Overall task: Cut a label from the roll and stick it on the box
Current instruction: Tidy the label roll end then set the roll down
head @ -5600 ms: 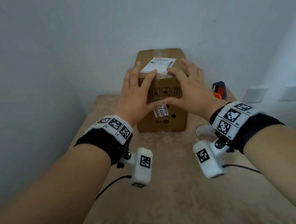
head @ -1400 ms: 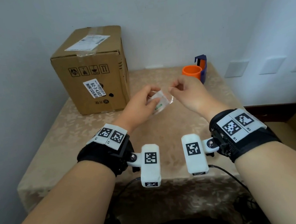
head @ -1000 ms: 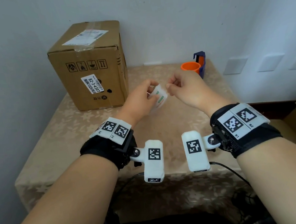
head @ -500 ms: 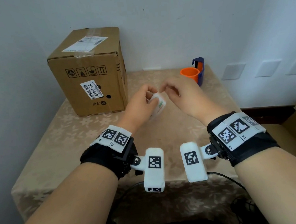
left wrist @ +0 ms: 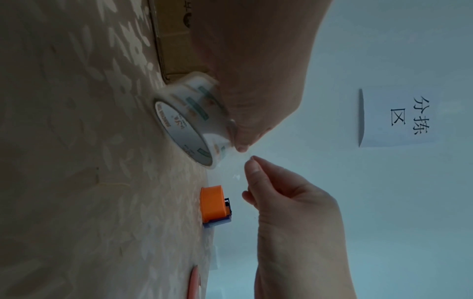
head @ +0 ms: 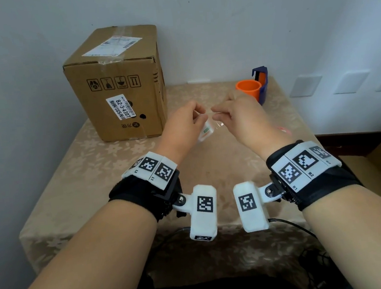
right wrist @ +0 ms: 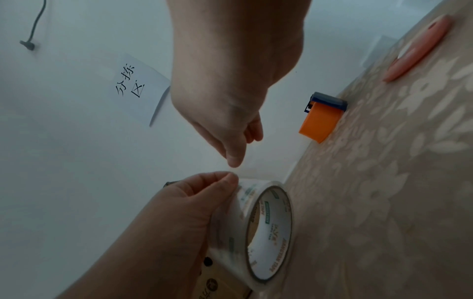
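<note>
the hands left the box [head: 118, 86] and now hold the tape roll [head: 205, 132] apart.

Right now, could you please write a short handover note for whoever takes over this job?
Left hand: grips the clear printed tape roll above the beige patterned table.
Right hand: thumb and finger pinched beside the roll; whether they have the free end is unclear.
Brown cardboard box: far left on the table.
Done: roll picked up.
Left: pull a length, cut it, stick it on the box.
</note>
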`<state>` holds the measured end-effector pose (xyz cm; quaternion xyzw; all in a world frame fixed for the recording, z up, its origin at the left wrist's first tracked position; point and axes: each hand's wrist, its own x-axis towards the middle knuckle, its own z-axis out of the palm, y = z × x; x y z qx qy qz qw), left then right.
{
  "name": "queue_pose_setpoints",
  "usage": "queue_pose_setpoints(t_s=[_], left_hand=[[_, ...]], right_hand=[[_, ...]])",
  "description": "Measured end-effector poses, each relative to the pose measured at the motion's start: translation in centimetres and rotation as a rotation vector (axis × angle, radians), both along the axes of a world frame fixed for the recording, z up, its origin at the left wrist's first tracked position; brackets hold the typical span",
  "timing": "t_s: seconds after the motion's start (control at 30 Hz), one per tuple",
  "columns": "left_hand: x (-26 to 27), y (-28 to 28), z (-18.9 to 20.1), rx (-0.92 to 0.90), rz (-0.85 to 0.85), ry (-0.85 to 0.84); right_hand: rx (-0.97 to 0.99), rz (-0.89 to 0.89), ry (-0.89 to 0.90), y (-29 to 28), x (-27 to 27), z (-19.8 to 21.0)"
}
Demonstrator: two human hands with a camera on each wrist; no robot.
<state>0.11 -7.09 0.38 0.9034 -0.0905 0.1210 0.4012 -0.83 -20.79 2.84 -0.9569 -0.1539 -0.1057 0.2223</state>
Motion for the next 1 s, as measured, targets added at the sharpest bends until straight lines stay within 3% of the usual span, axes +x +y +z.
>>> queue_pose_setpoints(t_s=[0.23,0.53,0.67,0.87,1.0], left_hand=[[0.0,0.1,0.1,0.145,-0.009,-0.07],[-0.5,-0.2,-0.6,0.253,-0.084,-0.079],[-0.7,-0.4,-1.1,0.317,-0.115,-0.107],[-0.8,-0.7,-1.1,0.311,-0.098,-0.123],[-0.7,-0.1,-1.0,0.25,-0.112,-0.149]], right_hand=[[0.002,-0.031,0.124,0.1,0.3,0.0],[0.173,-0.123,0.148,-0.2,0.7,-0.8],[0.16,-0.13,0.117,-0.7,0.9,-1.3],[0.137,-0.103,0.065,-1.1,0.8,-0.8],[0.187,-0.122,0.137,-1.6,1.1,-0.5]])
